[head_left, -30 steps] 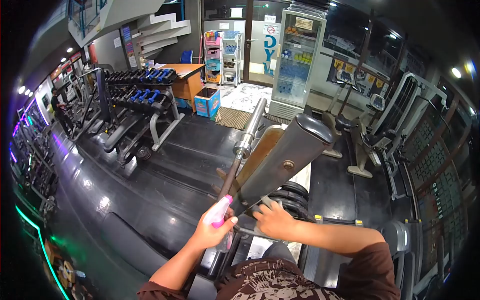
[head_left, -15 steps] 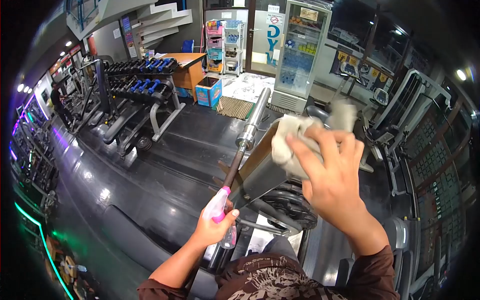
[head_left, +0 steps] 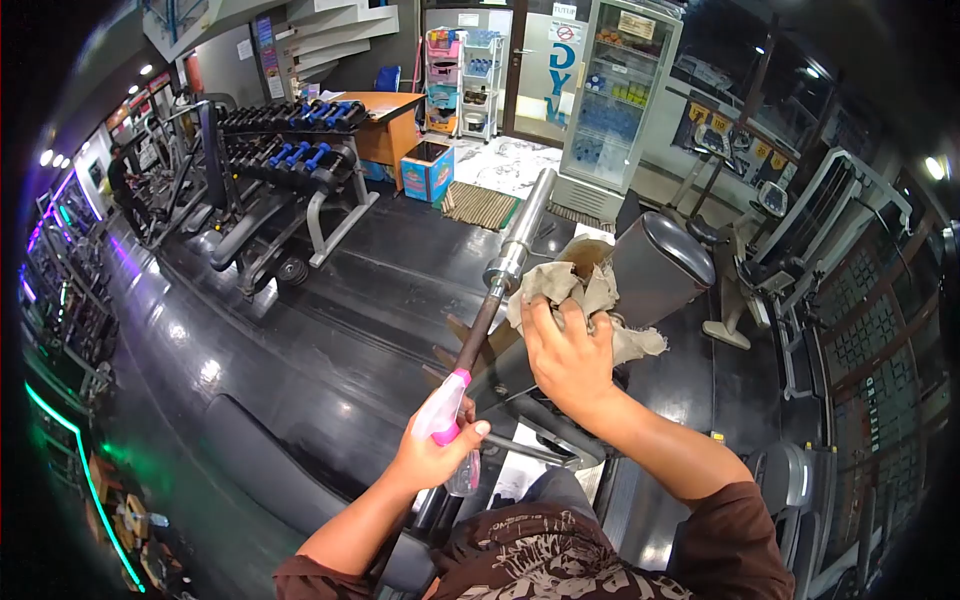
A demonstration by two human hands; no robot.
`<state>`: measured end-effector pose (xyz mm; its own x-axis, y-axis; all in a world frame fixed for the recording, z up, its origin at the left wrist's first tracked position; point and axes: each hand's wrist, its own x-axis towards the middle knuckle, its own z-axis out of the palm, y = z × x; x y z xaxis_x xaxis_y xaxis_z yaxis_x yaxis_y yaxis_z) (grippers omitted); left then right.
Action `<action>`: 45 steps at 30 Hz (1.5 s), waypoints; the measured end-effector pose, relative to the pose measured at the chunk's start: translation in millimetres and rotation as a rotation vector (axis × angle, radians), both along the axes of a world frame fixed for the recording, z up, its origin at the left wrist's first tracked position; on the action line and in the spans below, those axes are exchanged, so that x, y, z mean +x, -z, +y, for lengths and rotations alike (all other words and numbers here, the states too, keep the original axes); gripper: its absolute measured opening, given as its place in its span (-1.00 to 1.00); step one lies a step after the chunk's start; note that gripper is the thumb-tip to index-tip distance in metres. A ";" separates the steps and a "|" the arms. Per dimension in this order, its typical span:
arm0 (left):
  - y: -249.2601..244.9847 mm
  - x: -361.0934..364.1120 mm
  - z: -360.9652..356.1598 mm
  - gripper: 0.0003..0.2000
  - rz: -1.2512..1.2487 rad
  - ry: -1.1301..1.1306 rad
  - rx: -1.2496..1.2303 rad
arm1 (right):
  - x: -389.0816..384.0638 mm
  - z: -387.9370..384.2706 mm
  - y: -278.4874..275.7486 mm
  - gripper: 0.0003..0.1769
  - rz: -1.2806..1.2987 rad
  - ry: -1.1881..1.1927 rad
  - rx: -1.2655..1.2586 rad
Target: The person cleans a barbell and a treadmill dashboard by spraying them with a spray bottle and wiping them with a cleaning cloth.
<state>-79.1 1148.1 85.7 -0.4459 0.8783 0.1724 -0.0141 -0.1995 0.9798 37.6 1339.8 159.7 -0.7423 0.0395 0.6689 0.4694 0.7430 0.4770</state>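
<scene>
My left hand [head_left: 440, 445] is wrapped round a clear spray bottle [head_left: 462, 475] with a pink and white spray head, held over the barbell's dark shaft. The barbell [head_left: 521, 238] slants away from me, its shiny metal sleeve pointing toward the fridge. Bunched under the fingers of my right hand [head_left: 575, 360] is a grey-beige cloth [head_left: 548, 290], its loose edge hanging to the right. The cloth lies beside the collar end of the sleeve and overlaps it in this view. Behind it stands a black upright pad [head_left: 665, 255] of the bench.
A dumbbell rack [head_left: 300, 165] stands at the left back, near a wooden desk [head_left: 388, 105] and a blue box [head_left: 428, 172]. A glass-door fridge [head_left: 610, 110] is at the back. A black bench pad [head_left: 265, 455] lies front left; exercise machines [head_left: 840, 215] line the right.
My right hand has come down and left with the cloth, toward the barbell sleeve, uncovering the black pad. My left hand keeps its hold on the spray bottle. The view has shifted slightly.
</scene>
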 end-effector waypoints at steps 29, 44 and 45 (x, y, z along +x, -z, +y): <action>-9.5 -1.4 -9.1 -0.66 0.105 0.124 -0.058 | -2.2 8.2 44.0 -0.63 -0.048 -0.121 0.022; -24.3 10.2 -18.4 -0.73 0.293 0.134 -0.115 | -21.5 -2.6 115.4 -0.65 -0.179 -0.194 -0.130; -24.6 8.7 -19.2 -0.74 0.339 0.139 -0.129 | -17.1 -9.9 87.9 -0.67 -0.156 -0.180 -0.166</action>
<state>-70.4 1128.9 110.3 -0.2579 0.9504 0.1740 0.2968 -0.0935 0.9504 20.5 1329.9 71.8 -0.8407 -0.0028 0.5415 0.2535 0.8816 0.3982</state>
